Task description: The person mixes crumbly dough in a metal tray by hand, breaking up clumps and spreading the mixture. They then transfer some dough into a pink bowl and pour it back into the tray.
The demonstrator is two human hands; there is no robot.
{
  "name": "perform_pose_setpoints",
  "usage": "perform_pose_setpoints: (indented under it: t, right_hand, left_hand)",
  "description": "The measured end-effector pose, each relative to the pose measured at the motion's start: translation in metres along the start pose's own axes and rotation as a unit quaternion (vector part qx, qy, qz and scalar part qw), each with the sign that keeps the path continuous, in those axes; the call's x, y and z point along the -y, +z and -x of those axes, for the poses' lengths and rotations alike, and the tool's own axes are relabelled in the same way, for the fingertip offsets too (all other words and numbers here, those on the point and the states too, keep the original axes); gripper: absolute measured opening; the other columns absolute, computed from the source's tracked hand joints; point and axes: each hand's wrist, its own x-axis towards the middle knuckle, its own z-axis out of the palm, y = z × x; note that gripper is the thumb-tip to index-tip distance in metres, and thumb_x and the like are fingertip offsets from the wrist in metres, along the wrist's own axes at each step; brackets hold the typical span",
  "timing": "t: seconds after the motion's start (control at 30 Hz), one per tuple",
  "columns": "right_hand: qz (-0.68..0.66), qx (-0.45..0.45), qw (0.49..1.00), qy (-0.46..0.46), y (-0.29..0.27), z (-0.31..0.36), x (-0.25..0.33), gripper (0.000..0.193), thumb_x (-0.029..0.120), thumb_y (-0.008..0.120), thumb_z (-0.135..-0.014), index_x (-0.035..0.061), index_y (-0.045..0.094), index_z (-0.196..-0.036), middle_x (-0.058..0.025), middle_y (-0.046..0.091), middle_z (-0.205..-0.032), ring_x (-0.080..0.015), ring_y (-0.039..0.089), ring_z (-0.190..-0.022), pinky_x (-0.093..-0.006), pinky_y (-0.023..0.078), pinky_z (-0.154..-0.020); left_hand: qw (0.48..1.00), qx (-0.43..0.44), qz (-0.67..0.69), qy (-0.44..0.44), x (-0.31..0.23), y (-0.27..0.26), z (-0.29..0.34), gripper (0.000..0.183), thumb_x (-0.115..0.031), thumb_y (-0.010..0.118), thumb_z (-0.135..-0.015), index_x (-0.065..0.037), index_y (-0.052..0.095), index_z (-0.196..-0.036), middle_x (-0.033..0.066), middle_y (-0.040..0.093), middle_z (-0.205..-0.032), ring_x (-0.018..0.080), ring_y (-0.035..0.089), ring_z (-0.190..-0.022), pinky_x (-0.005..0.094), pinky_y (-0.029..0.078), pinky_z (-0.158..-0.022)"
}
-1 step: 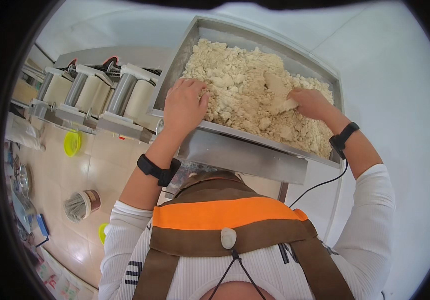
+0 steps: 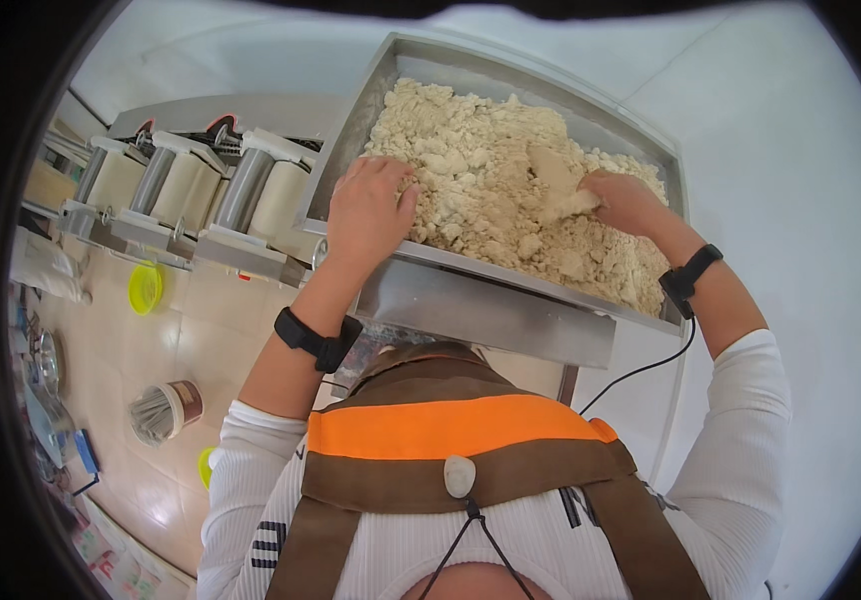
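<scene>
A metal tray [image 2: 541, 272] holds a heap of crumbly, pale dough [image 2: 481, 150]. My left hand [image 2: 371, 205] lies at the tray's left side, fingers laid out and thumb apart; its fingertips meet the dough's edge, and it holds nothing that I can see. On the right, my right hand [image 2: 628, 203] is closed on a flat, pale strip of dough [image 2: 573, 203], pinched between thumb and fingers. The strip lies over the looser crumbs, and the fingers' undersides are hidden.
Left of the tray stands a machine with metal rollers [image 2: 246, 187] and pale dough sheets [image 2: 186, 190]. A yellow-green basin [image 2: 146, 287] and a bucket of sticks [image 2: 166, 412] stand on the tiled floor. A pale wall [image 2: 801, 200] rises on the right.
My right hand has shifted very slightly, and the flat strip in it shows a little more above the crumbs. My left hand stays where it was.
</scene>
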Motion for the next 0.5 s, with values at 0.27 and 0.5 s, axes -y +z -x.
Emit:
perform_pose_setpoints:
  t: [0.27, 0.5]
  right_hand:
    - [-0.409, -0.080, 0.909, -0.005, -0.048, -0.002, 0.054, 0.042, 0.019, 0.062, -0.092, 0.0036, 0.052, -0.130, -0.0212, 0.062, -0.117, -0.0343, 0.063, -0.098, -0.0422, 0.051, -0.079]
    - [-0.220, -0.173, 0.959, -0.041, -0.030, -0.041, 0.120, 0.044, 0.021, 0.062, -0.093, -0.0012, 0.046, -0.127, -0.0240, 0.066, -0.105, -0.0419, 0.063, -0.099, -0.0498, 0.048, -0.082]
  left_hand:
    - [0.854, 0.157, 0.469, -0.160, -0.050, 0.023, -0.026, 0.054, -0.031, 0.072, -0.090, -0.007, 0.054, -0.135, 0.0129, 0.061, -0.126, 0.0228, 0.060, -0.114, 0.0369, 0.050, -0.093]
    - [0.801, 0.077, 0.528, -0.271, -0.062, 0.020, -0.043, 0.047, -0.028, 0.073, -0.091, -0.004, 0.058, -0.129, 0.0111, 0.067, -0.102, 0.0163, 0.066, -0.092, 0.0314, 0.054, -0.075]
